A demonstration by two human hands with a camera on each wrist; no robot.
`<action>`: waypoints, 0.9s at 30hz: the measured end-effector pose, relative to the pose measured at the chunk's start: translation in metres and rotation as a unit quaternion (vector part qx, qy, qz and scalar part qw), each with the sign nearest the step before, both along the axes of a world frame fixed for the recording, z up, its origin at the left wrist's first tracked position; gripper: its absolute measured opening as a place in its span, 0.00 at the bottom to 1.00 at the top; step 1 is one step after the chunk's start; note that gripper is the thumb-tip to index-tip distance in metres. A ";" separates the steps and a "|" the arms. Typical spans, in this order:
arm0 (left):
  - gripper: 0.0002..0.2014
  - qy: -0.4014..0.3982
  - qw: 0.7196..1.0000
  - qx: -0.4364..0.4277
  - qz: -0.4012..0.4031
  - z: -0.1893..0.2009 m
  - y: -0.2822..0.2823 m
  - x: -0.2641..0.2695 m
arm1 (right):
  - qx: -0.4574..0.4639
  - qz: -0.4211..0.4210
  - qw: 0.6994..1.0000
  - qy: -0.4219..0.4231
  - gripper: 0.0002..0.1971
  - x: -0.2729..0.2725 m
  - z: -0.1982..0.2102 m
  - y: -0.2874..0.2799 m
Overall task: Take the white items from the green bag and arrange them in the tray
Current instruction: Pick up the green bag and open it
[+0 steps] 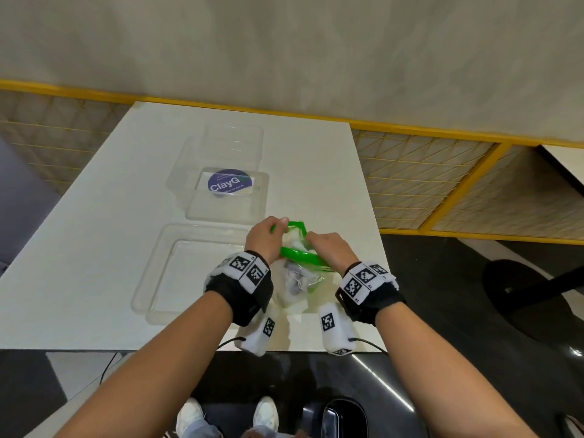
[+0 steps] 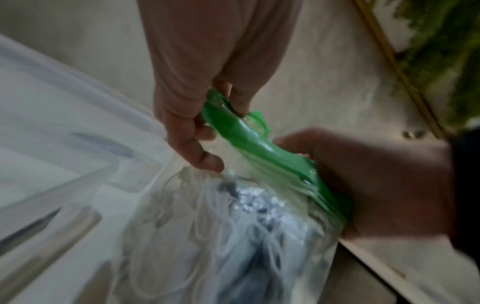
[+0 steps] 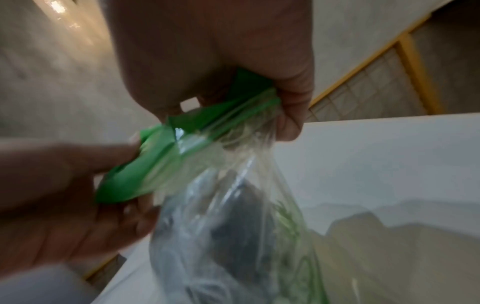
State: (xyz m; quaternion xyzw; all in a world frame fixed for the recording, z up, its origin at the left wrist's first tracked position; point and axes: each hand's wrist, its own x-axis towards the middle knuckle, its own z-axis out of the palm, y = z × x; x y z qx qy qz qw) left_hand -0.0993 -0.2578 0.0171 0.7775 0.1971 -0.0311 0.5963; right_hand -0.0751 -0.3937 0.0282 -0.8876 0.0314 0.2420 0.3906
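Note:
Both hands hold a clear plastic bag with a green rim (image 1: 298,255) upright over the table's front right part. My left hand (image 1: 274,228) pinches the far side of the green rim (image 2: 233,127), and my right hand (image 1: 317,240) grips the near side (image 3: 197,127), with the mouth stretched between them. White items (image 1: 293,238) show at the mouth, and thin white loops (image 2: 228,230) with something dark show through the film. The clear empty tray (image 1: 151,279) lies on the table just left of my left wrist.
A second clear container (image 1: 221,147) with a blue ClayGo sticker (image 1: 230,182) sits behind the tray. The table's front edge (image 1: 126,349) runs under my forearms. A yellow-framed mesh fence (image 1: 426,172) stands beyond the table, and a black stool (image 1: 531,298) stands to the right.

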 end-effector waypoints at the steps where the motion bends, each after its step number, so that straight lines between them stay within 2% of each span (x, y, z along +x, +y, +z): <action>1: 0.15 0.031 0.998 -0.052 0.027 -0.002 0.003 0.002 | 0.015 -0.011 1.000 0.003 0.16 0.001 0.000 -0.002; 3: 0.15 0.104 0.977 -0.175 0.068 -0.005 0.008 0.001 | 0.039 -0.016 0.999 0.014 0.19 0.004 0.001 -0.005; 6: 0.16 0.133 0.911 -0.368 0.130 -0.008 0.005 -0.005 | 0.057 -0.023 0.998 0.011 0.23 0.009 0.001 -0.003; 8: 0.16 0.111 0.899 -0.396 0.150 -0.010 -0.001 -0.008 | 0.062 -0.045 0.997 -0.006 0.24 0.013 -0.001 0.000; 10: 0.15 0.082 0.931 -0.338 0.108 -0.011 -0.005 -0.015 | 0.060 -0.073 0.995 -0.029 0.26 0.016 -0.003 -0.001; 12: 0.13 0.052 0.970 -0.238 0.022 -0.011 -0.006 -0.023 | 0.077 -0.109 0.990 -0.038 0.26 0.019 -0.003 -0.002; 14: 0.21 0.030 0.993 -0.094 -0.067 -0.012 -0.006 -0.029 | 0.093 -0.113 0.988 -0.040 0.24 0.021 -0.001 -0.002; 15: 0.23 0.013 0.995 0.000 -0.101 -0.014 -0.006 -0.029 | 0.089 -0.097 0.990 -0.040 0.24 0.022 -0.001 -0.001; 17: 0.21 -0.037 0.982 0.151 -0.109 -0.016 -0.005 -0.027 | 0.074 -0.052 0.995 -0.049 0.24 0.023 -0.002 -0.001; 19: 0.20 -0.100 0.969 0.192 -0.115 -0.016 -0.005 -0.021 | 0.083 -0.030 0.994 -0.058 0.24 0.024 -0.001 0.000; 20: 0.19 -0.116 0.961 0.205 -0.142 -0.013 -0.005 -0.018 | 0.090 -0.024 0.994 -0.059 0.23 0.025 0.000 0.000; 22: 0.15 -0.108 0.949 0.227 -0.188 -0.007 -0.008 -0.014 | 0.103 -0.022 0.993 -0.061 0.19 0.024 0.001 0.001; 23: 0.13 -0.103 0.951 0.229 -0.181 -0.006 -0.008 -0.012 | 0.110 -0.026 0.992 -0.064 0.16 0.022 0.000 0.000; 24: 0.11 -0.096 0.958 0.220 -0.159 -0.006 -0.007 -0.010 | 0.095 -0.032 0.992 -0.078 0.17 0.019 -0.001 -0.003; 27: 0.08 -0.073 0.977 0.177 -0.089 -0.013 -0.006 -0.012 | -0.036 -0.031 0.991 -0.125 0.29 0.007 -0.001 -0.019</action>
